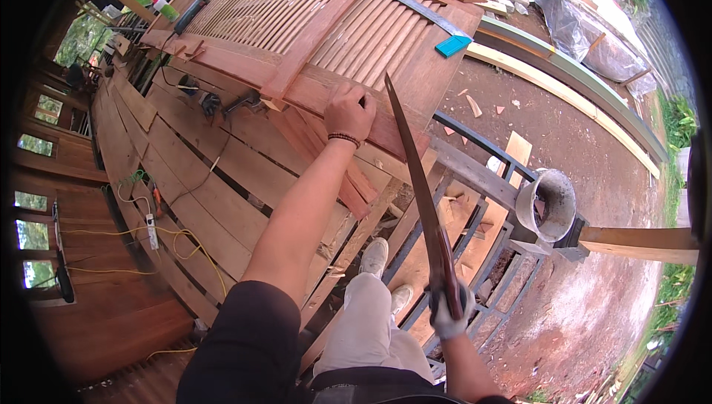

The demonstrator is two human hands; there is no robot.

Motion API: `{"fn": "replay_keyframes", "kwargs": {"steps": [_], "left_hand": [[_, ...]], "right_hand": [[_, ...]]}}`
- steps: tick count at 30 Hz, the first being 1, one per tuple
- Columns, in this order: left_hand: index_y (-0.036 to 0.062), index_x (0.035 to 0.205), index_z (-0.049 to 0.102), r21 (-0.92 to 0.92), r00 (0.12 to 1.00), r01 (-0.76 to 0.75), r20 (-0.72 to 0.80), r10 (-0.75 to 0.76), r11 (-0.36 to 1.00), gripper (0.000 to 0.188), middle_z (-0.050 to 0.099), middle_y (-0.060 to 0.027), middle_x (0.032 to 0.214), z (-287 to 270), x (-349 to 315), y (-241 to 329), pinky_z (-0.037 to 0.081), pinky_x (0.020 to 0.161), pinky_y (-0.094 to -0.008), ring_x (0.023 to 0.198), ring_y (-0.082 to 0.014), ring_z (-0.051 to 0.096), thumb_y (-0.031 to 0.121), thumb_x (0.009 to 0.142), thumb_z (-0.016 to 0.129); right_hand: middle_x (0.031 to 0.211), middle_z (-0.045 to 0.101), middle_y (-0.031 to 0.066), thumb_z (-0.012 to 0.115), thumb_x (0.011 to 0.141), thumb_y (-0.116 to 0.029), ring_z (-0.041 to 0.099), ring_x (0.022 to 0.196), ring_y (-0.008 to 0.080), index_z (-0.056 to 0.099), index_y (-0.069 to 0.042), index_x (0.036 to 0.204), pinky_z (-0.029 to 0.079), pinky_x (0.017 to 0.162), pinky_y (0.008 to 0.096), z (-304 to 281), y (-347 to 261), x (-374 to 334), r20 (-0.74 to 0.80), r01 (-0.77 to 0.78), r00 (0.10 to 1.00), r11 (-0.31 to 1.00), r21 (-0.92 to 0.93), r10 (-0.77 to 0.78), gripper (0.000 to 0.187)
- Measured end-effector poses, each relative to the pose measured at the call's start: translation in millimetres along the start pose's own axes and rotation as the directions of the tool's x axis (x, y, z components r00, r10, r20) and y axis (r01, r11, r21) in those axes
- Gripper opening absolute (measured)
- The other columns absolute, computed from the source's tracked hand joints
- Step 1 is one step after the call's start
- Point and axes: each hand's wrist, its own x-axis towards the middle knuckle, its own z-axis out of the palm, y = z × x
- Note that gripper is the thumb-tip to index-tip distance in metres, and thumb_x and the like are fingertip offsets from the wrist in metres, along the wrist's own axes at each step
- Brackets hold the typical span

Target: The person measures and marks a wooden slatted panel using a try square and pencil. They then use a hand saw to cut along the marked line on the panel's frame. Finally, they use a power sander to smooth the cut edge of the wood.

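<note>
My right hand (pixel 451 313), in a grey and dark glove, grips the brown handle of a handsaw (pixel 420 189). The long dark blade points up and away, its tip over the near end of a reddish wooden louvred panel (pixel 315 86). My bare left hand (pixel 350 113) is closed in a fist against the panel's near edge, left of the blade, with a beaded bracelet at the wrist. A small dark spot shows among its fingers, too small to name. A try square (pixel 453 46) with a teal stock lies across the slats at the panel's right end.
A power tool (pixel 193 9) and a green-white bottle (pixel 165 8) stand at the panel's far left. Below are spaced planks (pixel 245 174), a glove (pixel 211 104) and a power strip (pixel 152 231) with yellow cord. A bucket (pixel 546 205) stands right, beside a metal frame; long boards (pixel 564 81) lie beyond.
</note>
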Motion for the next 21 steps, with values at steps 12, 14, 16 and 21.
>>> {"fn": "replay_keyframes", "kwargs": {"steps": [12, 14, 16, 21], "left_hand": [[0.0074, 0.073, 0.064, 0.008, 1.000, 0.010, -0.014, -0.010, 1.000, 0.014, 0.062, -0.0114, 0.084, -1.2, 2.4, -0.8, 0.050, 0.078, -0.0455, 0.091, -0.0327, 0.060, 0.019, 0.081, 0.064], [0.0072, 0.073, 0.064, -0.005, 1.000, 0.005, 0.006, -0.005, 1.000, 0.014, 0.062, -0.0116, 0.085, -0.6, 7.8, 2.8, 0.050, 0.079, -0.0454, 0.091, -0.0327, 0.060, 0.019, 0.081, 0.064], [0.0069, 0.074, 0.064, 0.039, 0.999, -0.020, 0.028, 0.019, 0.999, 0.015, 0.063, -0.0119, 0.086, -4.7, 8.7, -0.2, 0.050, 0.079, -0.0453, 0.092, -0.0324, 0.060, 0.019, 0.082, 0.064], [0.0065, 0.073, 0.064, 0.029, 1.000, 0.012, 0.002, -0.012, 1.000, 0.015, 0.062, -0.0116, 0.086, -9.9, -3.2, -6.4, 0.050, 0.080, -0.0454, 0.092, -0.0326, 0.060, 0.019, 0.082, 0.063]], "right_hand": [[0.098, 0.070, 0.0088, 0.060, 0.087, -0.002, 0.068, 0.091, 0.0201, 0.061, 0.004, 0.116, 0.053, 0.084, 0.0315, 0.1, 33.0, -7.9, 0.043, -0.058, 0.998, 0.976, 0.209, 0.050, 0.030], [0.078, 0.067, 0.0129, 0.062, 0.087, -0.004, 0.067, 0.071, 0.0236, 0.064, 0.000, 0.103, 0.051, 0.066, 0.0320, 51.4, 5.1, 110.7, -0.019, 0.195, 0.980, 0.979, -0.060, -0.197, 0.017], [0.078, 0.067, 0.0166, 0.064, 0.085, -0.006, 0.066, 0.068, 0.0282, 0.065, 0.000, 0.103, 0.051, 0.065, 0.0348, 71.2, -5.1, 135.6, -0.057, 0.281, 0.958, 0.960, 0.001, -0.281, 0.019], [0.094, 0.068, 0.0111, 0.066, 0.086, -0.017, 0.062, 0.082, 0.0167, 0.063, 0.000, 0.120, 0.048, 0.071, 0.0282, -3.7, 15.1, -13.6, 0.067, -0.186, 0.981, 0.980, 0.065, 0.182, 0.039]]}}
